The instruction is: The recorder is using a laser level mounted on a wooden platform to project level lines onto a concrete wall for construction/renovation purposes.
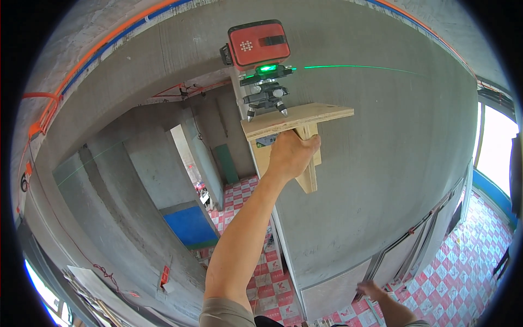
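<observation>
Currently we're grasping the bracket [305, 116] with our left fingers [312, 144], our right fingers [364, 287] showing unclearly; tilting could be toppling the level [258, 46].

Orange and blue pipes [147, 16] run along the top of the gray wall [381, 163]. A bright window [492, 147] stands to the wall's right, and flat boards [400, 246] stand against its foot. Red-and-white checked floor sheeting [457, 261] spreads below it. Left of the wall are a green board [226, 163], a blue panel [189, 225] and, farther left, a tangled red cord [106, 271].
</observation>
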Tool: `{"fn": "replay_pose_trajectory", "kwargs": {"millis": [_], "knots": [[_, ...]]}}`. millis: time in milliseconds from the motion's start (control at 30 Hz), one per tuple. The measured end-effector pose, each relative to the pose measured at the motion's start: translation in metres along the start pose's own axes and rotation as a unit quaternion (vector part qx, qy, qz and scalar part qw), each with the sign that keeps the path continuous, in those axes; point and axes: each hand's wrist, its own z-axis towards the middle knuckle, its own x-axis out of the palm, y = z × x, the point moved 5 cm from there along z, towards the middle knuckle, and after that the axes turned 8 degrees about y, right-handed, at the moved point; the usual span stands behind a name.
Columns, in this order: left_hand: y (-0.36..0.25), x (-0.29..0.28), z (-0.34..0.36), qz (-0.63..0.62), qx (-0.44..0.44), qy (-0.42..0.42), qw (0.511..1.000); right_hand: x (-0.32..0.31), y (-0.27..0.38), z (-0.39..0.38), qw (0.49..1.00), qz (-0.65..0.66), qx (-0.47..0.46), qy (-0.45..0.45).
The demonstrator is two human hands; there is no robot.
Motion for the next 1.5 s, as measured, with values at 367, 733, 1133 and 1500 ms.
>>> {"fn": "replay_pose_trajectory", "kwargs": {"millis": [367,733,1133,1500], "knots": [[-0.001,0.005,0.003,-0.004,0.006,0.016,1.000,-0.193,0.015,0.081,0.671,0.694,0.213,-0.149],[0.002,0.007,0.005,-0.007,-0.015,0.029,0.999,-0.344,0.092,0.138,0.798,0.558,0.159,-0.164],[0.021,0.017,0.022,-0.066,0.159,0.041,0.984,-0.230,0.166,0.145,0.804,0.574,0.155,-0.032],[0.044,0.023,0.026,-0.151,0.033,0.036,0.987,-0.134,0.199,0.127,0.793,0.584,0.163,0.068]]}}
